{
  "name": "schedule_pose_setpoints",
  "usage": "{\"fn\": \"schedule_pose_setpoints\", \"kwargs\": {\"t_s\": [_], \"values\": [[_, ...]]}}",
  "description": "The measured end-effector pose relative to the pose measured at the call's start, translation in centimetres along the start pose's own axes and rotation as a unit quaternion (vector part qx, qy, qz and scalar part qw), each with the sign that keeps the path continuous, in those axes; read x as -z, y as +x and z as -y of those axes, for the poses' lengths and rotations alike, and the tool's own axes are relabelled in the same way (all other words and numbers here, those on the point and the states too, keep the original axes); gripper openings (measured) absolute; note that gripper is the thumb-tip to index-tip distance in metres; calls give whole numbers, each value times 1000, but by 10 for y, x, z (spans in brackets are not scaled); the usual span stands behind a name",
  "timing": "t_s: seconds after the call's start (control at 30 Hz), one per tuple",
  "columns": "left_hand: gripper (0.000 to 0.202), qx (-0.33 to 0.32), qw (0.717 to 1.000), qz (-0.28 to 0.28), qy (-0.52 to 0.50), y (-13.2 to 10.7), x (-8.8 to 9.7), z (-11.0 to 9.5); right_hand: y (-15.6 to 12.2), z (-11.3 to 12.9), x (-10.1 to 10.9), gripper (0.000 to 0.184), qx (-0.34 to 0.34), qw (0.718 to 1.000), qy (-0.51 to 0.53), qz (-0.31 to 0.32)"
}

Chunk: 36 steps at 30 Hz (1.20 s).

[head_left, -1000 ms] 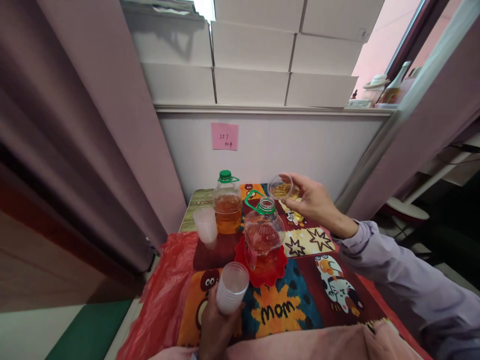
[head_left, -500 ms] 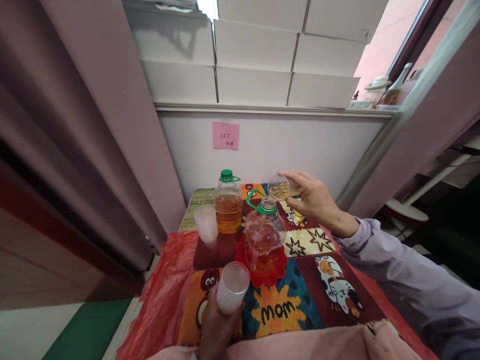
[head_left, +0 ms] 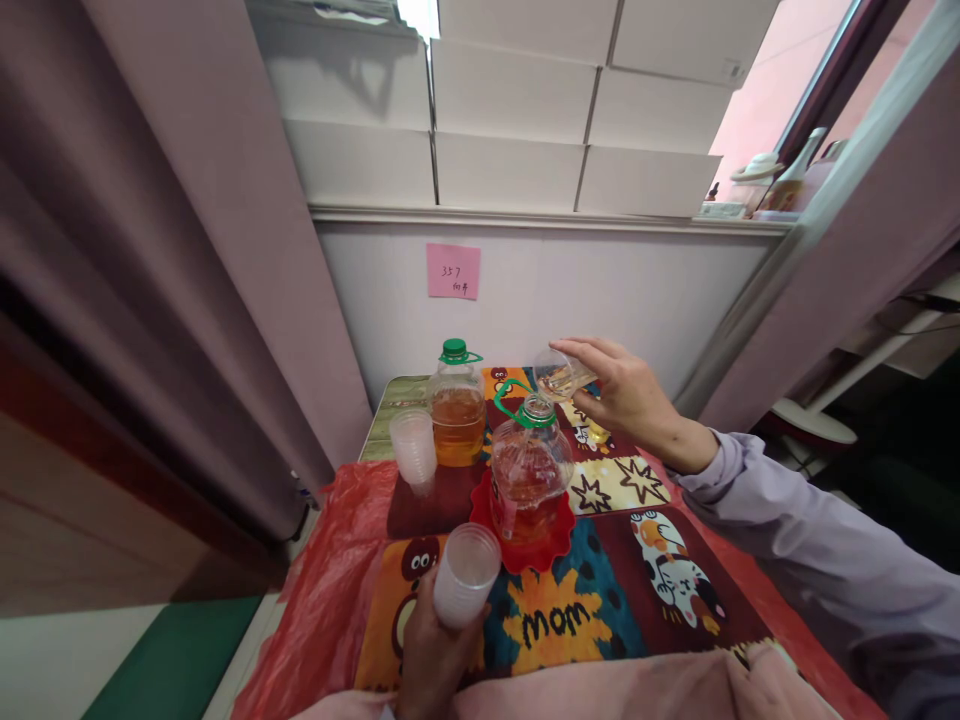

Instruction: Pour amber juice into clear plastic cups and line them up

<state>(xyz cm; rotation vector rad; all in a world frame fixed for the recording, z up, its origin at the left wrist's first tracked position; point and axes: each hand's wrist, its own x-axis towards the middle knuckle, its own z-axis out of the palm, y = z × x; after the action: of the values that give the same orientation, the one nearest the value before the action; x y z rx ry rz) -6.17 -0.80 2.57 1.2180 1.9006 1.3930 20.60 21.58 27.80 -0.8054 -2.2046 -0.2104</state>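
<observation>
Head view: cup, gripped in nearer right fingers, tilted just beside mouth of upright jug; cup stack clasped in left fingers.

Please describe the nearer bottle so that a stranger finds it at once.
On the patterned table cover, find the red wavy-edged dish. The nearer bottle stands in it, its mouth beside the tilted cup in the right hand. Unlike the green-capped bottle, it has no cap.
</observation>
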Motion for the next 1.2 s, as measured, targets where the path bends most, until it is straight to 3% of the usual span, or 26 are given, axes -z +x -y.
{"fn": "schedule_pose_setpoints", "kwargs": {"t_s": [0.3,0.57,0.7,0.77,0.87,0.97,1.07,1.2], "values": [[43,-7,1000,-18,-4,1,-3,4,3,4,-3,77,56,996,-66,-14],[47,0,1000,-22,-16,1,-4,8,9,6,-7,53,171,977,-127,-24],[49,-3,1000,-20,-10,1,-4,8,15,7,-4,53,224,966,-131,-13],[49,-9,1000,-23,-10,1,-4,6,13,12,1,55,227,965,-130,-35],[48,-19,999,-25,-14,1,-4,2,-4,34,9,61,142,976,-91,-135],[45,-26,1000,-13,-12,0,-4,-1,-40,78,6,77,-27,970,34,-239],[47,-31,999,7,-9,-3,-4,-2,-82,127,-16,95,-165,937,240,-193],[55,-34,999,32,-9,-5,-3,2,-128,166,-60,90,-215,904,356,-95]]}}
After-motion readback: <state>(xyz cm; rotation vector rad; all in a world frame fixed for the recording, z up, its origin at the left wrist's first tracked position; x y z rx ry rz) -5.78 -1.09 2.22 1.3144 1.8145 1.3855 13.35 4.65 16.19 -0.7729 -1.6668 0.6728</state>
